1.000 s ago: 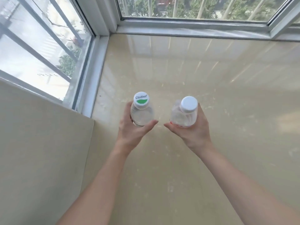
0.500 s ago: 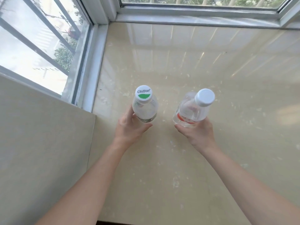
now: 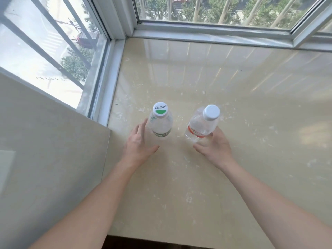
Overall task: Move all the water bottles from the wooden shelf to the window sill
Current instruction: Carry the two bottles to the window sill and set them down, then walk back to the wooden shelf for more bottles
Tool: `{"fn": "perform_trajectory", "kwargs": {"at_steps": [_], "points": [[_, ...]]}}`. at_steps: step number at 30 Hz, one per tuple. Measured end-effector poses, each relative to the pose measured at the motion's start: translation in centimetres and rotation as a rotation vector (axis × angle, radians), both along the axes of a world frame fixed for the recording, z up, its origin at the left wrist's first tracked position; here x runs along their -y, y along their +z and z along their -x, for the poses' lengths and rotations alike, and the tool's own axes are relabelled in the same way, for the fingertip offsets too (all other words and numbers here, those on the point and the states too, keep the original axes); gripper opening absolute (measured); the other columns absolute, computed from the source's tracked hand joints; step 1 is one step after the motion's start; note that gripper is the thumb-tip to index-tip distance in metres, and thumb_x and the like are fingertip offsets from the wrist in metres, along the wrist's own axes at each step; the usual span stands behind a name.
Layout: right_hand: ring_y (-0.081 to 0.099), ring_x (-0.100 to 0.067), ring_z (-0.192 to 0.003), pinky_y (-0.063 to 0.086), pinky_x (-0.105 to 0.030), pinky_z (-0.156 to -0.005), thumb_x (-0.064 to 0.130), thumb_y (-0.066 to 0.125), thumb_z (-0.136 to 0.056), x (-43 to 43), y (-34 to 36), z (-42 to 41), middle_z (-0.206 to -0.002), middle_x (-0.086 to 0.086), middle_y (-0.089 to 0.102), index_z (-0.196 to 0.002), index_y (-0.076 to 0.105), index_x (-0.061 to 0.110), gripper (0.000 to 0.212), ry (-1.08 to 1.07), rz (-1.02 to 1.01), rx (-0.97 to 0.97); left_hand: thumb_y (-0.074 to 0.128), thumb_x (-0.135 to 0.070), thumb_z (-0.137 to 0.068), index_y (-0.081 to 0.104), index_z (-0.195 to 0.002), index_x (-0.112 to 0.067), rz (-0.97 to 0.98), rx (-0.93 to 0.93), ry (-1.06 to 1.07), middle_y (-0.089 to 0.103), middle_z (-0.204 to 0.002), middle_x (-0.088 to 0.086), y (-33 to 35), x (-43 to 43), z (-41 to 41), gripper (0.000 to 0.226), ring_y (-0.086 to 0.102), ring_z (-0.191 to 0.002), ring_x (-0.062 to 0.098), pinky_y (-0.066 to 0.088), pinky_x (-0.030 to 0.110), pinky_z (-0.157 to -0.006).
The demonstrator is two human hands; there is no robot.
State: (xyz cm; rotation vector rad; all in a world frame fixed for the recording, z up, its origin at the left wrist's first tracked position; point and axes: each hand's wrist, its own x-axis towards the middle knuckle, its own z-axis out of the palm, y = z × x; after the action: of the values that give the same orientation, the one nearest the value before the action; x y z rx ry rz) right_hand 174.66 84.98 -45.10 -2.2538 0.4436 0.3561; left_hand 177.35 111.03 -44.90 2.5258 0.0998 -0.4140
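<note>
Both bare forearms reach forward over the window sill (image 3: 197,78). The left hand (image 3: 139,146) is spread wide, fingers straight and thumb out, just left of the upright Cestbon water bottle (image 3: 160,126); contact cannot be told. The right hand (image 3: 215,148) sits behind the red-labelled water bottle (image 3: 199,126), which leans right. Its fingers are hidden and its thumb lies off the base, so a grip cannot be told. Half a second ago both hands clasped their bottles; the left has since let go. The sill is glossy beige stone with pale flecks, met by a white window frame (image 3: 206,34) ahead and a beige wall (image 3: 53,150) left of the hands.
</note>
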Motion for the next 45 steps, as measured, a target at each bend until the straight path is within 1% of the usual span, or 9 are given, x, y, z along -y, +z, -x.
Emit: {"fn": "perform_trajectory", "kwargs": {"at_steps": [3,6,10,15,24,28,37,41,45], "points": [[0.048,-0.02,-0.126,0.046,-0.036,-0.095,0.036,0.071,-0.079,2.2,3.5,1.0,-0.136,0.004,0.049,-0.142,0.038,0.03,0.071,0.152,0.205,-0.177,0.07,-0.049,-0.077,0.02,-0.153,-0.025,-0.256,0.002,-0.056,0.037,-0.148,-0.002,3.5,-1.2,1.2,0.093,0.034,-0.135,0.02,0.039,0.037,-0.102],[0.047,-0.023,-0.128,0.046,-0.037,-0.096,0.039,0.06,-0.086,3.7,8.4,1.9,-0.136,0.001,0.05,-0.145,0.037,0.028,0.065,0.309,0.43,-0.183,0.057,-0.057,-0.083,0.02,-0.153,-0.027,-0.402,0.048,-0.146,0.038,-0.149,-0.006,8.4,-1.7,2.3,0.085,0.036,-0.135,0.017,0.039,0.034,-0.101],[0.055,-0.027,-0.116,0.045,-0.038,-0.092,0.041,0.059,-0.087,4.0,16.3,1.7,-0.126,-0.004,0.058,-0.139,0.049,0.023,0.056,0.385,0.545,-0.003,0.054,-0.057,-0.082,0.032,-0.149,-0.026,-0.438,0.198,-0.138,0.049,-0.142,-0.006,16.4,-0.9,3.0,0.077,0.046,-0.128,0.018,0.044,0.037,-0.092],[0.063,-0.036,-0.085,0.049,-0.04,-0.073,0.034,0.07,-0.078,3.3,25.4,2.4,-0.096,-0.01,0.067,-0.112,0.068,0.013,0.04,0.346,0.622,0.346,0.058,-0.055,-0.078,0.044,-0.143,-0.023,-0.384,0.353,-0.145,0.058,-0.132,-0.003,25.6,1.6,4.9,0.073,0.051,-0.124,0.022,0.04,0.039,-0.099],[0.063,-0.03,-0.096,0.05,-0.04,-0.085,0.042,0.056,-0.078,2.7,38.8,5.5,-0.109,-0.006,0.067,-0.114,0.067,0.016,0.046,0.368,0.696,0.655,0.054,-0.053,-0.079,0.05,-0.138,-0.023,-0.37,0.613,-0.189,0.058,-0.132,-0.003,38.2,5.1,8.0,0.067,0.051,-0.122,0.024,0.038,0.041,-0.103],[0.061,-0.03,-0.108,0.049,-0.042,-0.094,0.045,0.051,-0.08,2.7,41.5,6.4,-0.116,-0.005,0.066,-0.12,0.066,0.018,0.05,0.317,0.701,0.701,0.044,-0.056,-0.079,0.052,-0.135,-0.023,-0.351,0.688,-0.179,0.059,-0.129,-0.005,41.3,6.4,9.0,0.065,0.052,-0.12,0.023,0.038,0.042,-0.105],[0.06,-0.03,-0.115,0.047,-0.043,-0.102,0.048,0.046,-0.082,4.2,43.2,9.3,-0.12,-0.006,0.066,-0.123,0.065,0.018,0.054,0.225,0.728,0.669,0.043,-0.058,-0.081,0.052,-0.136,-0.025,-0.313,0.742,-0.279,0.06,-0.128,-0.007,43.4,10.1,9.0,0.065,0.052,-0.12,0.021,0.039,0.041,-0.105],[0.06,-0.03,-0.109,0.049,-0.042,-0.098,0.049,0.046,-0.082,6.0,43.4,11.6,-0.119,-0.006,0.066,-0.123,0.065,0.018,0.055,0.08,0.757,0.605,0.044,-0.058,-0.081,0.051,-0.137,-0.024,-0.265,0.761,-0.405,0.06,-0.128,-0.006,43.6,12.2,8.7,0.065,0.052,-0.119,0.021,0.04,0.041,-0.104],[0.059,-0.029,-0.115,0.047,-0.042,-0.102,0.047,0.049,-0.082,7.8,43.5,15.5,-0.123,-0.006,0.065,-0.124,0.064,0.02,0.053,-0.105,0.805,0.531,0.049,-0.057,-0.081,0.049,-0.137,-0.025,-0.175,0.766,-0.583,0.058,-0.13,-0.007,43.3,15.3,8.8,0.065,0.05,-0.123,0.02,0.039,0.041,-0.105]]}}
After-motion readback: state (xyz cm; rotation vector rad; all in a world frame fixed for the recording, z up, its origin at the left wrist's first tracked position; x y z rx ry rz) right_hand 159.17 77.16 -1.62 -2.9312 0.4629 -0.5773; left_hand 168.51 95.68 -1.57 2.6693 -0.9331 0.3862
